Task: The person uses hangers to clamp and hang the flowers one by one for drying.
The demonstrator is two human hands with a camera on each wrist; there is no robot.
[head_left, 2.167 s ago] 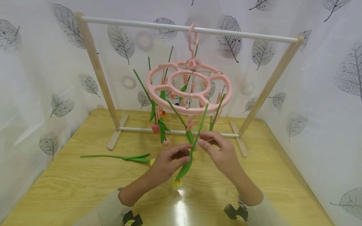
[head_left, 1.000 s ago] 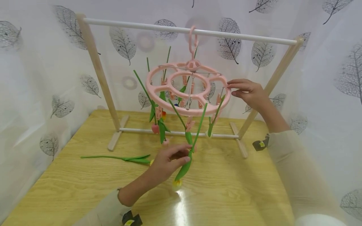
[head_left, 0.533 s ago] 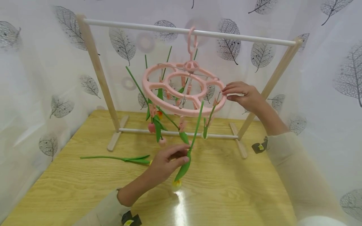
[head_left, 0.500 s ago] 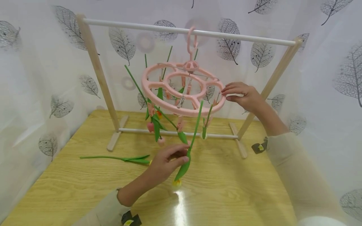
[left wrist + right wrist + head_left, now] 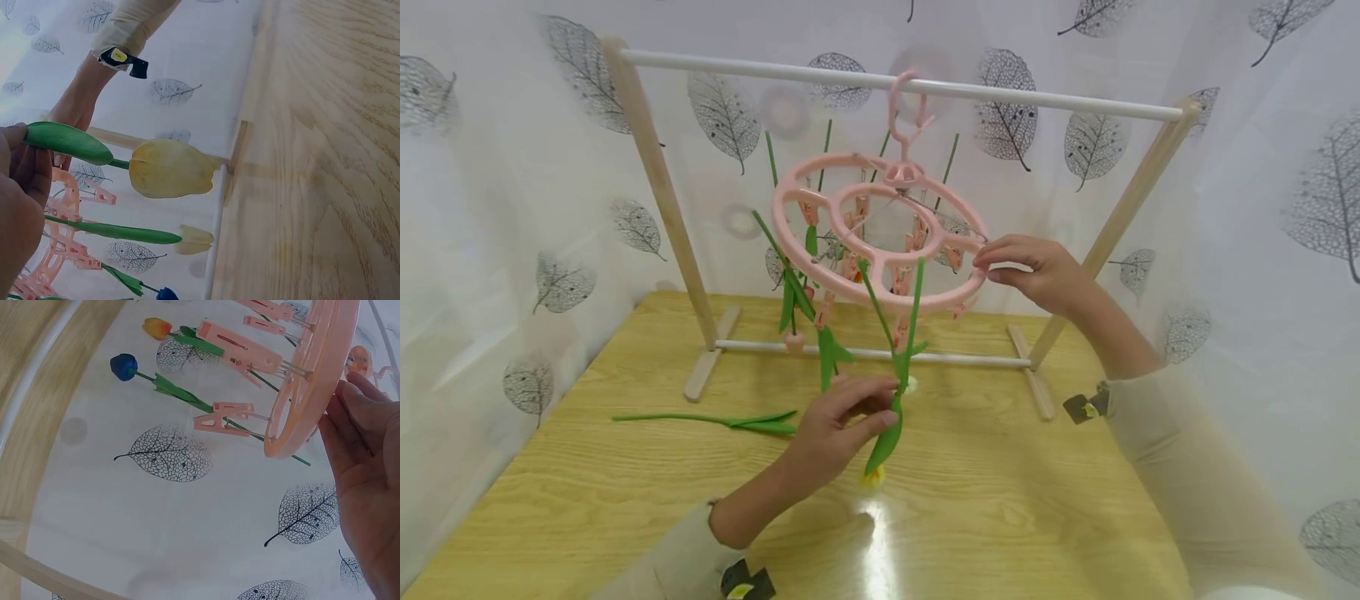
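My left hand pinches a yellow artificial tulip by its stem and leaf, bloom down. Its pale yellow bloom looks large in the left wrist view. My right hand grips the right rim of a pink round peg hanger, thumb below and fingers above. The hanger tilts a little. Several pink pegs dangle from it, some holding upside-down tulips. Among these are a blue tulip and an orange-yellow tulip in the right wrist view.
The hanger hooks over the white rod of a wooden stand. Another tulip lies on the table at left, its bloom hidden behind my left hand. A leaf-patterned curtain surrounds the table.
My right hand left the yellow tulip, rose to the hanger's rim and turned it, so the front pegs and their tulips swung left. The left hand has barely moved.
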